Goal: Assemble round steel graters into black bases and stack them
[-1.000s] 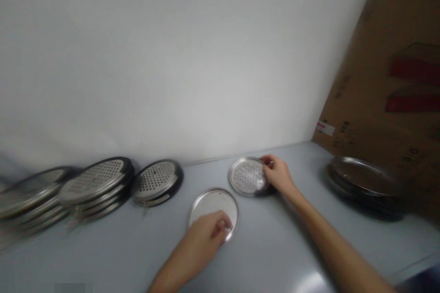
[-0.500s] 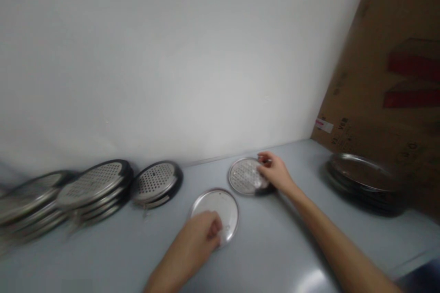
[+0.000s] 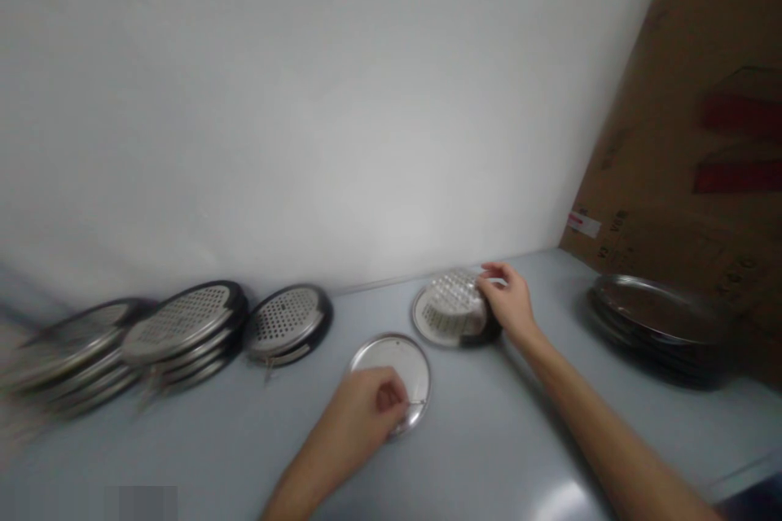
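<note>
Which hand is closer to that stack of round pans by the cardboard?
Right. The right hand is nearer, holding a perforated metal disc left of the stack of round pans. The left hand is farther left, on a plain metal disc.

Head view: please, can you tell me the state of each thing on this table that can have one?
plain steel disc: flat on the grey table
left hand: closed on the plain steel disc's rim
perforated steel disc: tilted, over a dark part
right hand: gripping the perforated steel disc's edge
black-rimmed perforated discs: stacked, tilted
dark round pans: stacked
cardboard box: tilted
</note>
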`<move>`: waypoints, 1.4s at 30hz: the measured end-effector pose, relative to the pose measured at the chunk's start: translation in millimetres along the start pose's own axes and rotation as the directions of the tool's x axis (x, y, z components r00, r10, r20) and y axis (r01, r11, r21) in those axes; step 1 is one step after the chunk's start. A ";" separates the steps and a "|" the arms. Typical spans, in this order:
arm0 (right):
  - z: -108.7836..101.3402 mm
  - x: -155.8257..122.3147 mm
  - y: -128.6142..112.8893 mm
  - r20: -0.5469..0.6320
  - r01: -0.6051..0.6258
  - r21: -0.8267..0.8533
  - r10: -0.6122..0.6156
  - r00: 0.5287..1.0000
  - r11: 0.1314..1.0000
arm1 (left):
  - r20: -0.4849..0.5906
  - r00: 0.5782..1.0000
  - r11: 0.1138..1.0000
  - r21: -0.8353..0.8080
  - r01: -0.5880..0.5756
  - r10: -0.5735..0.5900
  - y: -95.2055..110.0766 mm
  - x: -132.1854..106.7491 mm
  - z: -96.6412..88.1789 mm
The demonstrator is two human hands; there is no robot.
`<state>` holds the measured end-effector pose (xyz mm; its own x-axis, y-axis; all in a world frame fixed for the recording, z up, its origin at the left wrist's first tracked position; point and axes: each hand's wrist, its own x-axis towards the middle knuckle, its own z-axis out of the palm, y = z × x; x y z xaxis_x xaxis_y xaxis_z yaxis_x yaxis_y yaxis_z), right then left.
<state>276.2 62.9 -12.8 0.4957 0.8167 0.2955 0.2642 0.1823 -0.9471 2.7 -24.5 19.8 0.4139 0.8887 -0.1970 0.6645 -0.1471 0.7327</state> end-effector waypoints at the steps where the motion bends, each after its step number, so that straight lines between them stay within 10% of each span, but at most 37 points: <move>1: -0.1 0.5 -0.2 -0.016 -0.004 0.010 0.004 1.000 1.000 | 0.048 0.999 1.000 -0.025 -0.008 0.009 3.3 -2.0 -0.4; 6: 2.3 1.0 1.6 -0.055 -0.003 0.037 0.005 0.998 0.999 | 0.252 0.968 1.000 -0.024 -0.008 0.014 15.8 -11.3 0.0; 22: 5.6 -5.1 -1.5 -0.051 0.028 0.061 -0.025 0.998 0.998 | 0.025 1.000 0.994 0.108 0.003 -0.005 -18.2 1.9 -0.6; 34: 15.1 -16.7 -7.1 0.062 0.060 0.127 -0.068 0.996 0.990 | 0.229 0.972 0.987 -0.158 -0.017 0.053 8.9 -10.1 -11.2; 38: 25.5 -34.2 -14.5 0.220 0.072 0.150 -0.105 0.970 0.986 | -0.155 0.987 0.986 -0.149 -0.070 0.047 -0.2 1.0 -15.2; 42: 35.5 -55.7 -21.4 0.413 0.133 0.146 -0.183 0.892 0.980 | -0.513 0.856 0.996 -0.001 -0.085 0.072 -16.8 15.0 -19.0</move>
<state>213.6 33.0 -13.4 0.0520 0.9214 0.3852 0.2038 0.3678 -0.9073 -14.1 -0.4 17.0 0.0832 0.9723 0.2182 0.6263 -0.2214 0.7475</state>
